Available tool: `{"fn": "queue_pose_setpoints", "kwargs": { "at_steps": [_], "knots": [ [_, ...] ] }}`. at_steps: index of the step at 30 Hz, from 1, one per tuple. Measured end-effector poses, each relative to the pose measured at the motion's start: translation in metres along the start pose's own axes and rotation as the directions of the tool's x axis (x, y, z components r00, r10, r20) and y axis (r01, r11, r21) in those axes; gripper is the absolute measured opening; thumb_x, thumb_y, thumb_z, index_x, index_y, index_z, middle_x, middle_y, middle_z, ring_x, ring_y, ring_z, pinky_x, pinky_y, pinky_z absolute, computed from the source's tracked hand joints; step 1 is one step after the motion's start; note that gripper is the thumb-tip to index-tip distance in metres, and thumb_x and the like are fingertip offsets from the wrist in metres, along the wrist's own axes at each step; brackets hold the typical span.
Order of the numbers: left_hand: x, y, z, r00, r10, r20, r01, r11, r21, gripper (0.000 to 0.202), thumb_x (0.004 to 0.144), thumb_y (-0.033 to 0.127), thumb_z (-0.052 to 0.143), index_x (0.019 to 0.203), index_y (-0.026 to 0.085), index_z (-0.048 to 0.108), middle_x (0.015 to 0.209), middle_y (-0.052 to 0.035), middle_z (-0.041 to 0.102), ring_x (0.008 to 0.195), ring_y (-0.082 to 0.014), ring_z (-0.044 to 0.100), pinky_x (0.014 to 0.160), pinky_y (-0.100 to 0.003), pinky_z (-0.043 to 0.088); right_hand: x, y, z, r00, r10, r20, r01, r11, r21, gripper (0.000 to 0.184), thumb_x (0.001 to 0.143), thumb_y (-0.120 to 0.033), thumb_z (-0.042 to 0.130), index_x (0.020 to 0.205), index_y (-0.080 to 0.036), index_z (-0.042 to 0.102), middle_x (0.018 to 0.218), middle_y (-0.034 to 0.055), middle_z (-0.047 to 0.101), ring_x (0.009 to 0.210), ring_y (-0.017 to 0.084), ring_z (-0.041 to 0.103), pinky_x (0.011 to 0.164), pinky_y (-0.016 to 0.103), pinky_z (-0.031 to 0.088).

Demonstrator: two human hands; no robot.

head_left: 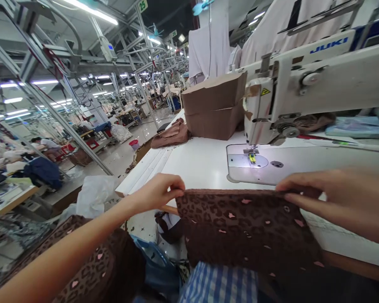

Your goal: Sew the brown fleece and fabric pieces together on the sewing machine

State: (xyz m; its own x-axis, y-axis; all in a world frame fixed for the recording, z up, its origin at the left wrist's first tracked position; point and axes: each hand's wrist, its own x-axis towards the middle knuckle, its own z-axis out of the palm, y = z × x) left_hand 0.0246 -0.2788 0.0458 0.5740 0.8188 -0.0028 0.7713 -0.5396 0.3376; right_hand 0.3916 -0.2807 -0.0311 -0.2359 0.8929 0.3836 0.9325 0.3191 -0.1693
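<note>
- Head view: my left hand (159, 191) and right hand (322, 189) each pinch the top edge of the leopard fabric (246, 229), stretched over the desk (205, 162) edge.
- Uneven tension could skew it short of the needle (252, 156).

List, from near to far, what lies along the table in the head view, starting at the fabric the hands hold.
Leopard fabric, held by left hand and right hand → needle plate → cardboard boxes → hanging garments.
</note>
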Motion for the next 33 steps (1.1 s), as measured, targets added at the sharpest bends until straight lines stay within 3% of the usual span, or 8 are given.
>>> {"fn": "queue_pose_setpoints", "kwargs": {
  "at_steps": [4,9,14,19,23,27,30,33],
  "knots": [
    [0.039,-0.042,0.015,0.998,-0.025,0.05,0.024,0.999,0.031,0.009,0.084,0.008,0.065,0.079,0.016,0.066,0.074,0.0013,0.067,0.067,-0.0116,0.059,0.062,-0.02,0.044,0.045,-0.022,0.016,0.995,-0.009,0.102,0.015,0.999,-0.05,0.023,0.094,-0.043,0.06,0.094,-0.022,0.069,0.088,0.0046,0.067,0.079,0.02,0.064,0.07,0.032,0.05],
    [0.069,-0.08,0.013,0.996,-0.052,0.066,0.049,0.998,0.048,0.004,0.09,0.013,0.065,0.087,0.013,0.064,0.081,0.0003,0.064,0.074,-0.0141,0.061,0.072,-0.028,0.05,0.087,-0.048,0.035,0.951,0.054,0.304,0.0,0.985,-0.175,0.008,0.095,-0.013,0.06,0.098,-0.016,0.067,0.088,0.0003,0.066,0.085,0.016,0.064,0.08,0.033,0.052],
    [0.084,-0.104,0.007,0.995,-0.074,0.07,0.072,0.997,0.033,0.005,0.093,0.017,0.064,0.091,0.013,0.063,0.087,-0.0011,0.064,0.078,-0.0151,0.06,0.076,-0.031,0.051,0.113,-0.072,0.042,0.926,0.109,0.361,0.017,0.945,-0.327,0.012,0.1,-0.013,0.052,0.104,-0.015,0.063,0.099,0.0034,0.065,0.092,0.017,0.064,0.083,0.034,0.054],
    [0.085,-0.112,0.004,0.993,-0.086,0.082,0.09,0.995,-0.046,0.007,0.09,0.016,0.061,0.095,0.013,0.064,0.089,-0.0025,0.066,0.081,-0.0157,0.06,0.076,-0.029,0.047,0.123,-0.082,0.046,0.902,0.15,0.405,0.027,0.917,-0.397,0.015,0.102,-0.015,0.05,0.112,-0.015,0.061,0.111,0.0059,0.063,0.1,0.02,0.063,0.087,0.04,0.055],
    [0.087,-0.116,0.005,0.991,-0.085,0.102,0.099,0.985,-0.144,0.015,0.092,0.025,0.058,0.09,0.013,0.066,0.084,-0.0019,0.066,0.078,-0.014,0.058,0.072,-0.025,0.044,0.133,-0.078,0.046,0.874,0.215,0.437,-0.037,0.924,-0.381,0.021,0.101,-0.019,0.053,0.12,-0.018,0.061,0.116,0.0068,0.063,0.104,0.021,0.062,0.088,0.041,0.055],
    [0.088,-0.119,0.007,0.992,-0.094,0.09,0.112,0.967,-0.23,0.017,0.091,0.026,0.059,0.083,0.013,0.065,0.077,-0.0004,0.065,0.074,-0.0125,0.057,0.07,-0.024,0.044,0.145,-0.075,0.045,0.857,0.18,0.482,-0.029,0.952,-0.305,0.017,0.101,-0.024,0.057,0.113,-0.016,0.065,0.108,0.0055,0.066,0.102,0.019,0.063,0.094,0.04,0.052],
    [0.087,-0.115,0.008,0.994,-0.103,0.042,0.111,0.956,-0.272,0.01,0.088,0.02,0.062,0.081,0.013,0.063,0.075,0.0004,0.063,0.072,-0.0128,0.057,0.071,-0.025,0.045,0.149,-0.073,0.044,0.876,0.154,0.456,-0.026,0.961,-0.275,0.014,0.101,-0.023,0.057,0.104,-0.014,0.067,0.097,0.0036,0.067,0.094,0.018,0.064,0.09,0.039,0.053],
    [0.073,-0.101,0.004,0.993,-0.115,-0.037,0.1,0.951,-0.293,0.011,0.088,0.016,0.061,0.077,0.013,0.059,0.07,0.0014,0.059,0.068,-0.0126,0.055,0.068,-0.025,0.045,0.143,-0.061,0.041,0.93,0.09,0.356,-0.011,0.976,-0.218,0.01,0.099,-0.017,0.058,0.097,-0.014,0.067,0.091,0.0023,0.067,0.087,0.016,0.065,0.084,0.036,0.053]
  ]
}}
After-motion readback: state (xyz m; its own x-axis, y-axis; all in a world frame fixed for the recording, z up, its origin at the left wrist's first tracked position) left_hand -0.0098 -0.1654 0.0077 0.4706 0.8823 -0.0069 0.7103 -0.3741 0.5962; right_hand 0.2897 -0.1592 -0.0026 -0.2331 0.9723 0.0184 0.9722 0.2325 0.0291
